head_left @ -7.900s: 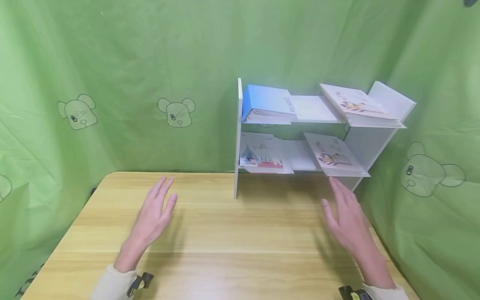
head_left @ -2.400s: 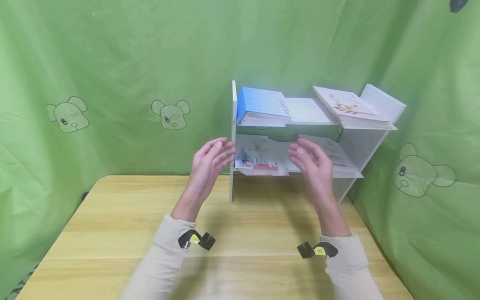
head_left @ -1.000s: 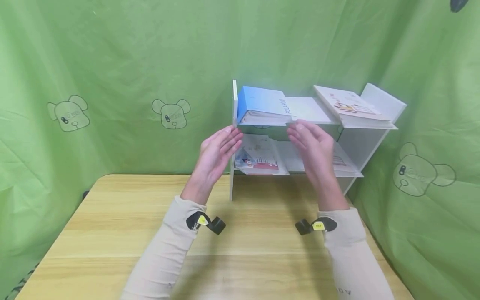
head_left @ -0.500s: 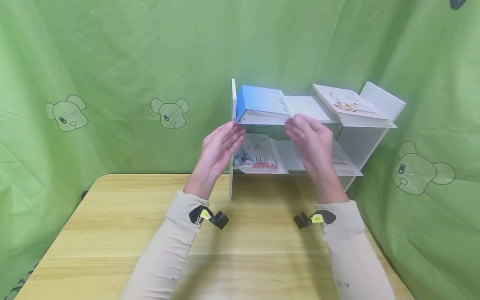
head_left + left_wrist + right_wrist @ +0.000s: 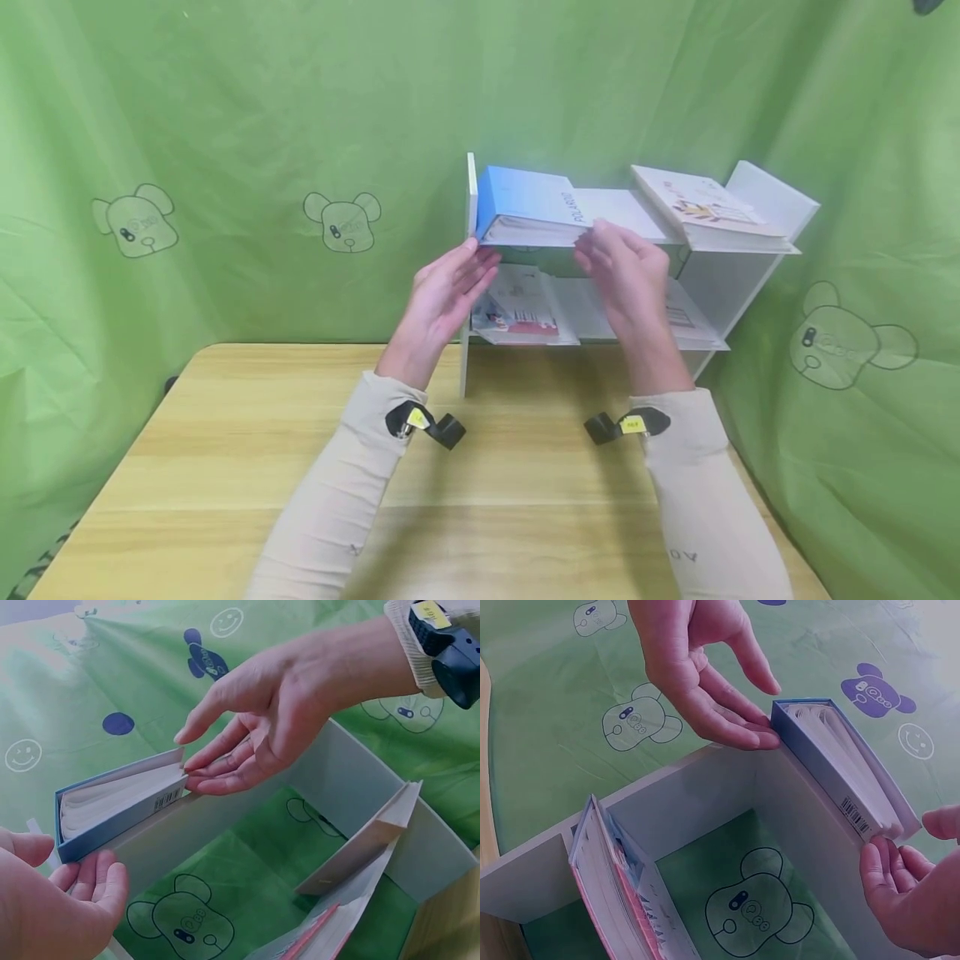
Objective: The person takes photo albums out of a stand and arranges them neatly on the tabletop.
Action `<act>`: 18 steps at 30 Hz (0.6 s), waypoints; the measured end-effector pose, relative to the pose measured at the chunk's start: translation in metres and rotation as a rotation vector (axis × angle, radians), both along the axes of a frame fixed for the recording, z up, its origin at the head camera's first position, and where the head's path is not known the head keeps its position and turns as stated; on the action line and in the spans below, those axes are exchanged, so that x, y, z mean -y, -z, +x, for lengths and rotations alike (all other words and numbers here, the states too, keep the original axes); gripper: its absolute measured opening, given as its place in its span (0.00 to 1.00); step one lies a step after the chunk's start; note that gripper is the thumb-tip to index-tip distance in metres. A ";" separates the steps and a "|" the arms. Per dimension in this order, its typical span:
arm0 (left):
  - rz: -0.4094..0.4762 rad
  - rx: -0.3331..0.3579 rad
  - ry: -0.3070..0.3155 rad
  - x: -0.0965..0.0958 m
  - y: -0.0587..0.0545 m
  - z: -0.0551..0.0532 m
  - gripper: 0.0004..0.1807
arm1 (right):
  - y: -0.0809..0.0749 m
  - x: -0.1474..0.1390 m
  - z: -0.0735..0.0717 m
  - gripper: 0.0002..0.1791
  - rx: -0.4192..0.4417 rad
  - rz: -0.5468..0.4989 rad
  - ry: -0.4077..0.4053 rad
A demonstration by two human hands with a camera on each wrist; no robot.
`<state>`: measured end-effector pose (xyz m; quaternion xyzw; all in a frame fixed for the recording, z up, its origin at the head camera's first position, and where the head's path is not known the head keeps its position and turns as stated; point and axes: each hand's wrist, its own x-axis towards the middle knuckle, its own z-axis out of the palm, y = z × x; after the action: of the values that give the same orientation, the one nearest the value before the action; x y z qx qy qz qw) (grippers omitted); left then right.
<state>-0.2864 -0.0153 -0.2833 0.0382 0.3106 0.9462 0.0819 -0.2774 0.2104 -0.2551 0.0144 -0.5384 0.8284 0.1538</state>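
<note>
A thick blue book (image 5: 528,196) lettered POLAROID lies flat at the left end of the top shelf of a small white shelf unit (image 5: 617,210). My left hand (image 5: 437,304) is at its front left corner, fingers against the spine side and below, thumb apart above. My right hand (image 5: 632,279) touches the front right corner from underneath, near the barcode seen in the right wrist view; its thumb stays off the cover. In the left wrist view the book (image 5: 124,802) still rests on the shelf edge between both hands.
A pale illustrated book (image 5: 708,204) leans at the top shelf's right end. Below are a book with a castle-like picture (image 5: 521,312) and another pale book (image 5: 686,321), partly hidden by my right hand. A wooden table (image 5: 300,433) carries the unit, and green curtain (image 5: 247,125) surrounds it.
From wide apart over the table, both hands have moved forward and inward, then up from the lower shelf's height to the blue book's front corners. The books stand where they were.
</note>
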 end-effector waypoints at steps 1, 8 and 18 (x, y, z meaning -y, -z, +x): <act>0.002 0.007 -0.002 -0.001 -0.001 0.000 0.17 | -0.001 0.000 0.000 0.17 0.006 -0.003 -0.001; 0.041 0.055 0.004 -0.003 -0.004 0.000 0.16 | -0.002 -0.001 -0.002 0.18 0.029 0.003 0.000; 0.117 0.124 0.020 -0.006 -0.010 -0.001 0.17 | -0.004 -0.001 0.001 0.23 0.043 0.023 -0.010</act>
<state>-0.2875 -0.0090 -0.2734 -0.0127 0.2488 0.9625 0.1079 -0.2762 0.2118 -0.2512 0.0011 -0.5510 0.8230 0.1377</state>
